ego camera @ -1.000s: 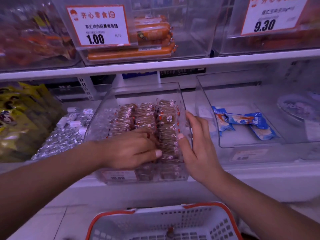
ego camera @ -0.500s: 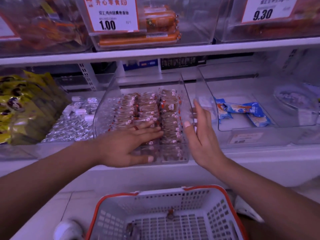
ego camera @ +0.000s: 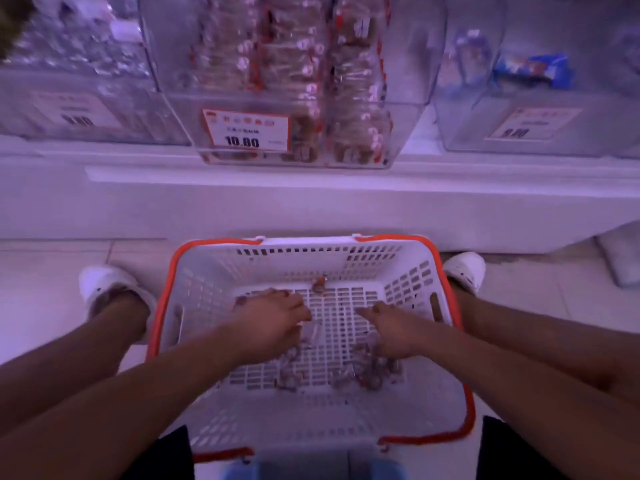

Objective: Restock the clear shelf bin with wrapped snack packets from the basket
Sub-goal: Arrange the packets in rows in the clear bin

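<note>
A white slotted basket with an orange rim (ego camera: 440,265) stands on the floor between my feet. Several small wrapped snack packets (ego camera: 367,370) lie loose on its bottom, and one more packet (ego camera: 318,285) lies near the far wall. My left hand (ego camera: 270,323) is down inside the basket, palm down on packets at the left; whether it grips any is hidden. My right hand (ego camera: 391,329) rests palm down over the packets at the right, fingers extended. The clear shelf bin (ego camera: 408,81) above holds rows of the same brown packets behind a 10.80 price tag (ego camera: 246,130).
Clear bins flank the middle one: silver-wrapped items (ego camera: 79,46) on the left, blue packets (ego camera: 533,69) on the right. A white shelf ledge (ego camera: 311,199) juts out above the basket. My white shoes (ego camera: 104,285) stand beside the basket on the tiled floor.
Both hands have left the shelf bin and dropped into the basket. The view has tilted down from the shelves to the floor.
</note>
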Demonstrator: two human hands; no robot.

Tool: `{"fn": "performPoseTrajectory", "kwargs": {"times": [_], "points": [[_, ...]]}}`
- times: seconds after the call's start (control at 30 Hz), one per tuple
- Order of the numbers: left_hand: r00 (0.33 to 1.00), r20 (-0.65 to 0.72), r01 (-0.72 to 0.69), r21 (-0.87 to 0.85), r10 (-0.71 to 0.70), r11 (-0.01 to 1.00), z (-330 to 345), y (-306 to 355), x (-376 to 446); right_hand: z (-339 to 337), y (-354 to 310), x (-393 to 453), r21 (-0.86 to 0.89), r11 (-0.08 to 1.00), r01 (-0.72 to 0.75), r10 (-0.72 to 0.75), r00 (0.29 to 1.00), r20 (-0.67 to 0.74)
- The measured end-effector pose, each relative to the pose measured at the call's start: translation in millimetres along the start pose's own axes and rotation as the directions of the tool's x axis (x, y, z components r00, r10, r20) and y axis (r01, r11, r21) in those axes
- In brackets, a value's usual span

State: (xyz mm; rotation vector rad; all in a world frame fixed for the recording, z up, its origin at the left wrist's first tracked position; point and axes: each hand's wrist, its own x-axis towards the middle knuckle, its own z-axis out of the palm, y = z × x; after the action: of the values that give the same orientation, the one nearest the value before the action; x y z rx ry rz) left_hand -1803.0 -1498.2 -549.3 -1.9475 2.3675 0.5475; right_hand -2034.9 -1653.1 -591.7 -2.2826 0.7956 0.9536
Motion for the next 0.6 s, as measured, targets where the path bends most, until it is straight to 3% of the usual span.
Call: {"fn": "performPoseTrajectory", "kwargs": {"times": [0.03,0.1,0.17,0.23,0.3,0.4,0.6], "points": [[0.988,0.135,0.079,0.010,-0.079,0.997,26,-5,0,18,2,11,-0.031,0.999,-0.027,0.028,0.998,0.050],[0.945,0.278,0.178,-0.001,-0.170,0.984,65,-14,3,48,5,29,0.007,0.994,-0.108,0.107,0.989,0.098],[0.922,0.318,0.256,-0.073,-0.221,0.964,91,-13,11,71,10,38,0.083,0.984,-0.155,0.148,0.985,0.084],[0.908,0.341,0.295,-0.110,-0.243,0.949,112,-3,21,92,16,40,0.022,0.996,-0.087,0.086,0.996,0.029],[0.904,0.361,0.283,-0.108,-0.228,0.953,131,16,32,112,21,39,-0.063,0.998,-0.024,0.022,0.999,-0.029],[0.899,0.402,0.243,-0.128,-0.174,0.961,157,55,48,128,27,41,-0.095,0.994,-0.060,0.058,0.998,-0.025],[0.824,0.505,0.410,-0.217,-0.258,0.886,198,101,73,135,38,42,0.077,0.993,-0.088,0.095,0.991,-0.090]]}}
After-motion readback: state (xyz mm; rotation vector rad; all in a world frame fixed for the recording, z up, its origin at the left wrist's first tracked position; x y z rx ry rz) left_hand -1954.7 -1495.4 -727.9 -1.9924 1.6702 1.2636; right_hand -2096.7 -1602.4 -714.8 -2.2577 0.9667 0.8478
